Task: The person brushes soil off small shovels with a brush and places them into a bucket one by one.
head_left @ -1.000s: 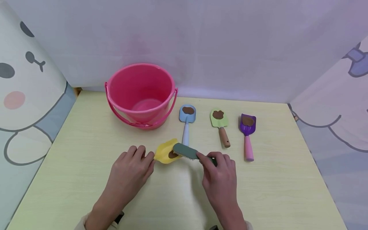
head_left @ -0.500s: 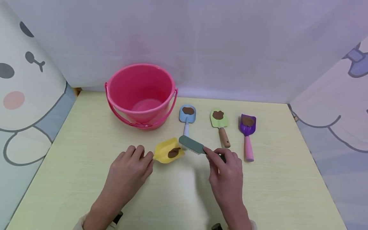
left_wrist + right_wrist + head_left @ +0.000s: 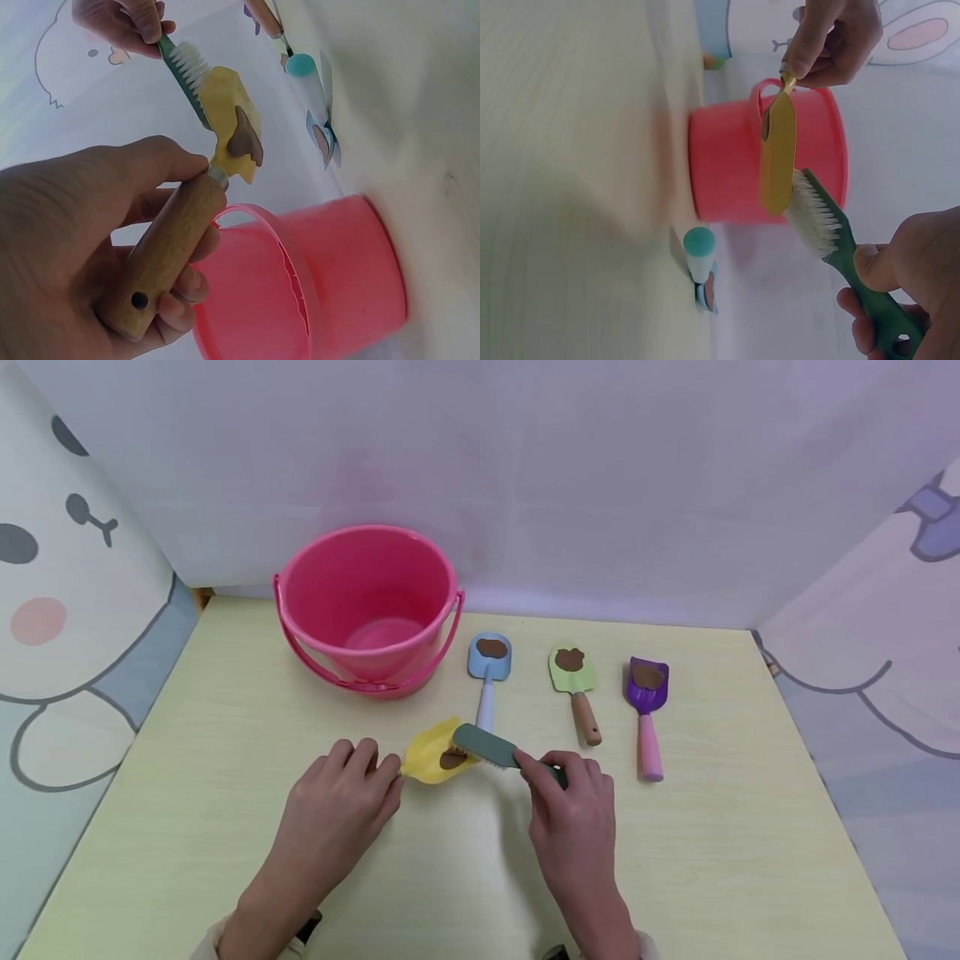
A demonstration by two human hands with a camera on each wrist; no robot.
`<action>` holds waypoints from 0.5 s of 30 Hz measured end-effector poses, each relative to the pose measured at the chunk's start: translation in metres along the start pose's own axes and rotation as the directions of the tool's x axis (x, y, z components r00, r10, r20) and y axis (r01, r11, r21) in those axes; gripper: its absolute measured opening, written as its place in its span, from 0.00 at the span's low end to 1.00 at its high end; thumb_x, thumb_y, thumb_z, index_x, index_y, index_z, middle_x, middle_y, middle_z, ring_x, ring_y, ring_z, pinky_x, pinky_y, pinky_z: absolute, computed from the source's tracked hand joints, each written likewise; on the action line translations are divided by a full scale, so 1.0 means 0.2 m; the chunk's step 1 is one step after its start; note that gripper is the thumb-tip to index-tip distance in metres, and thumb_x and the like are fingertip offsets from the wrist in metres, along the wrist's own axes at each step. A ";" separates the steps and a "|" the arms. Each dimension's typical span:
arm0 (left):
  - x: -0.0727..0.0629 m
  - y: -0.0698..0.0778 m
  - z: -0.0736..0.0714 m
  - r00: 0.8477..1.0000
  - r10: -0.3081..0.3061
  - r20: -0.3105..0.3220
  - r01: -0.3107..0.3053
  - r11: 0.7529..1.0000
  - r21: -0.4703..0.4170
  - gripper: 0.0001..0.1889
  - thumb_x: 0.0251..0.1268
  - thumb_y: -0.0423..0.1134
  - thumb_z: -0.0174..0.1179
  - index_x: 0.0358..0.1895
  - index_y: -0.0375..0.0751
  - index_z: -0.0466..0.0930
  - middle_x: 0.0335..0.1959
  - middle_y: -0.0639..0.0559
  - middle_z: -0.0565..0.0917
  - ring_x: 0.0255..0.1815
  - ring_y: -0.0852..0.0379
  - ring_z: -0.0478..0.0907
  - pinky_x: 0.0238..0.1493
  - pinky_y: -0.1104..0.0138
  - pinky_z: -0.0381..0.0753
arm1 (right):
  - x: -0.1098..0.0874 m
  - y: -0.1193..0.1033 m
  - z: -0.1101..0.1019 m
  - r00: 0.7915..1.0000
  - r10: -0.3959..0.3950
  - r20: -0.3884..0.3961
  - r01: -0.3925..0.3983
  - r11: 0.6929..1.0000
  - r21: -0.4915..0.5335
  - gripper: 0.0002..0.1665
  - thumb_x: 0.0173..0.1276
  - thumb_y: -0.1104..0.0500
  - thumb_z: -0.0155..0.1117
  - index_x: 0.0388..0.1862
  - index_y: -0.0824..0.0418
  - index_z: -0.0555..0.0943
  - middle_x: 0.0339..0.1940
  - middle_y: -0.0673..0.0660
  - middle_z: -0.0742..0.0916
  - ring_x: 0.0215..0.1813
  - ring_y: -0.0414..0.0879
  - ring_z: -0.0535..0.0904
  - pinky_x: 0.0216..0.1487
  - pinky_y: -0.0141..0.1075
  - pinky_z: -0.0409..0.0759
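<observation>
A pale cloth stands behind a light wooden table. At the rear left of the table, the bucket stands upright, its handle lowered toward the person. The left hand has its fingers curled around the wooden handle of the yellow shovel, which is above the table in front of the bucket. The yellow shovel's long axis runs left to right; its blade points right and slightly away from the person, and bears a brown patch. The right hand has thumb and fingers closed around the handle of the brush. The brush's long axis slants from near right to far left, bristles against the blade's free end. The blue shovel, green shovel and purple shovel lie in a row, blades pointing away from the person.
</observation>
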State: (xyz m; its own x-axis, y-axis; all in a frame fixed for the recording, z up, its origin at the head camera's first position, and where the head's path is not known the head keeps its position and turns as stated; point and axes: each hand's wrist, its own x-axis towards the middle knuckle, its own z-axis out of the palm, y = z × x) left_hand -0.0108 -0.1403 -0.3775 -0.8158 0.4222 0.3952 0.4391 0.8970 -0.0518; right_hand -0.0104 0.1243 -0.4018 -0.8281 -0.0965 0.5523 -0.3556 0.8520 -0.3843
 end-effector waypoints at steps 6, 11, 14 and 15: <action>0.00 -0.01 0.00 1.000 0.012 -0.010 -0.012 1.000 0.022 0.15 0.51 0.41 0.79 0.37 0.39 0.85 0.30 0.45 0.78 0.29 0.49 0.71 0.24 0.66 0.77 | -0.01 -0.03 -0.01 1.000 -0.013 0.022 0.013 1.000 0.012 0.26 0.56 0.72 0.79 0.51 0.50 0.91 0.39 0.55 0.84 0.39 0.50 0.76 0.40 0.40 0.68; 0.00 -0.02 0.00 0.999 0.014 -0.042 -0.013 1.000 0.029 0.14 0.51 0.39 0.78 0.35 0.39 0.83 0.29 0.45 0.77 0.28 0.49 0.71 0.24 0.65 0.76 | -0.01 -0.04 -0.01 0.999 -0.018 0.047 0.017 0.999 0.035 0.26 0.55 0.71 0.80 0.50 0.49 0.92 0.39 0.52 0.84 0.39 0.47 0.75 0.40 0.38 0.67; 0.00 -0.02 0.01 0.997 0.017 -0.071 -0.015 1.000 0.020 0.13 0.51 0.37 0.78 0.34 0.39 0.82 0.29 0.45 0.76 0.28 0.50 0.69 0.23 0.65 0.73 | -0.01 -0.04 -0.02 0.998 0.008 0.058 -0.012 0.998 0.059 0.25 0.56 0.71 0.80 0.50 0.48 0.92 0.38 0.51 0.84 0.38 0.44 0.74 0.39 0.36 0.67; 0.00 -0.02 0.01 0.997 0.017 -0.076 -0.016 1.000 0.016 0.13 0.51 0.37 0.78 0.34 0.39 0.82 0.29 0.46 0.76 0.28 0.50 0.69 0.22 0.65 0.72 | -0.01 -0.04 -0.02 0.998 0.019 0.055 -0.023 0.997 0.067 0.25 0.56 0.71 0.80 0.50 0.48 0.92 0.38 0.51 0.84 0.38 0.44 0.74 0.40 0.36 0.67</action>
State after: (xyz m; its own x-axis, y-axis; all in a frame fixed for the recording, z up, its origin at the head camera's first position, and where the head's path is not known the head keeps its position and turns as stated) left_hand -0.0138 -0.1430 -0.3796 -0.7772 0.4264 0.4628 0.4461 0.8920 -0.0727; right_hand -0.0046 0.1191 -0.3965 -0.8573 -0.1084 0.5032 -0.3650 0.8174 -0.4457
